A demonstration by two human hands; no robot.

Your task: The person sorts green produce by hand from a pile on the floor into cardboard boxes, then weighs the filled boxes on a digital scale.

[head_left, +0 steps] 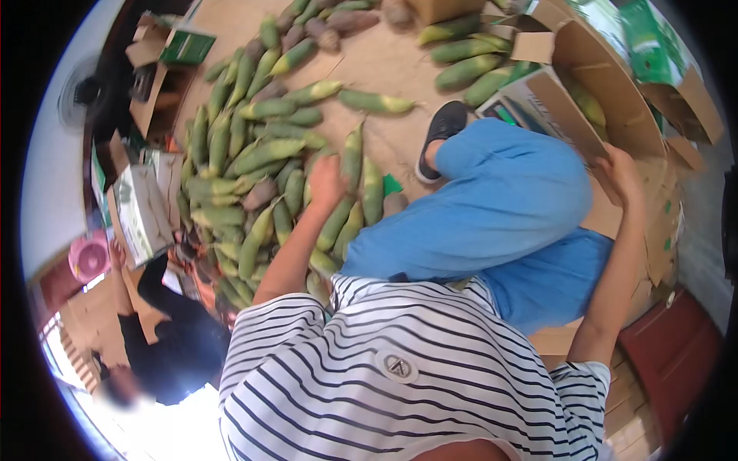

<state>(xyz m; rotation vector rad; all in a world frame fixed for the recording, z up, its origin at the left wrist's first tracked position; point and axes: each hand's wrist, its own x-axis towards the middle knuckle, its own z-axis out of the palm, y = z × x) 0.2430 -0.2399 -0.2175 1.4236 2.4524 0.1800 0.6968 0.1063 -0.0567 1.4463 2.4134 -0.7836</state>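
Observation:
My left hand is closed over a green radish in the pile; the fingertips are partly hidden. Long green radishes with paler yellow-green ends lie heaped around it, mixed with several purplish ones. At the right, my right hand grips the near edge of an open cardboard box, which leans beside my raised knee. Inside that box, part of a green radish shows.
More radishes lie on the cardboard floor beyond my shoe. Green-and-white cartons stand at the upper right. Left of the pile, another person in dark clothes reaches to a white carton. A pink fan stands nearby.

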